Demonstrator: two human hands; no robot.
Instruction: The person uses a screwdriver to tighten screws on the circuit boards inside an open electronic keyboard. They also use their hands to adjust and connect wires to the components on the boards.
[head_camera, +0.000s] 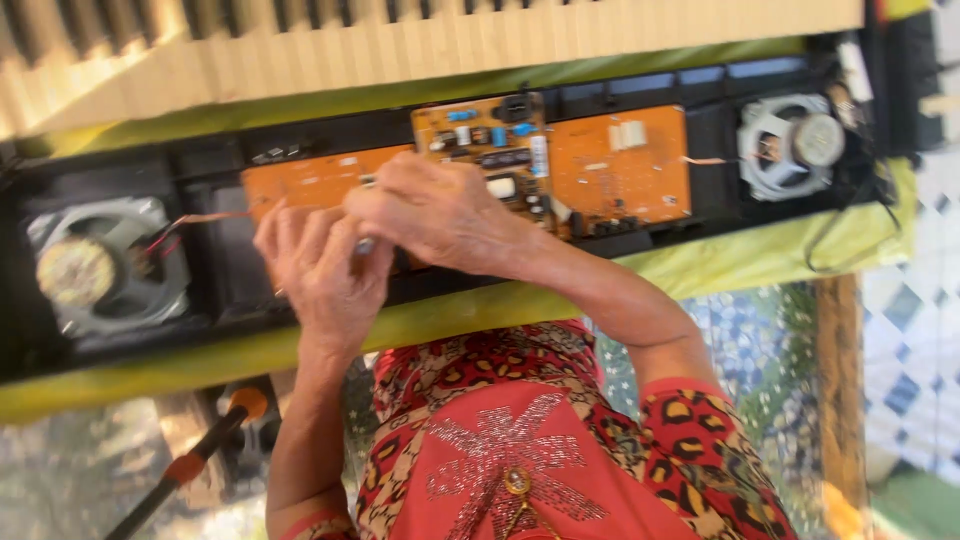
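green-covered surface (700, 265) carries an opened keyboard casing (210, 290), black inside, keys (430, 35) tipped away along the top edge. tiled floor shows beyond the surface at right.

inside the casing: orange boards (620, 165) in a row along the middle, a smaller component board (480, 130) set above them, a speaker (85, 265) at the left end and another speaker (795, 145) at the right end. thin red wires (165, 235) run from the left speaker toward the boards.

left hand (320, 270) sits over the left orange board, fingers curled together around a small pale piece (365, 245); the piece is mostly hidden and blurred, cannot tell what it is. right hand (440, 215) lies just above and across it, fingers closed down near the same spot; cannot tell whether it grips anything. both hands are touching or nearly so, right over the board's middle.

orange-handled tool (215, 435) rests below the surface edge, well apart from the hands.

risks, judged:
- hands crowd the component board; a slip could knock upright parts or bend them.
- speaker wires lie near the left wrist; a snag could pull a joint loose.
- view of the work point is blocked by the right hand, so a misplaced tip could bridge contacts.
- casing sits near the surface edge; leaning pressure could shift it.
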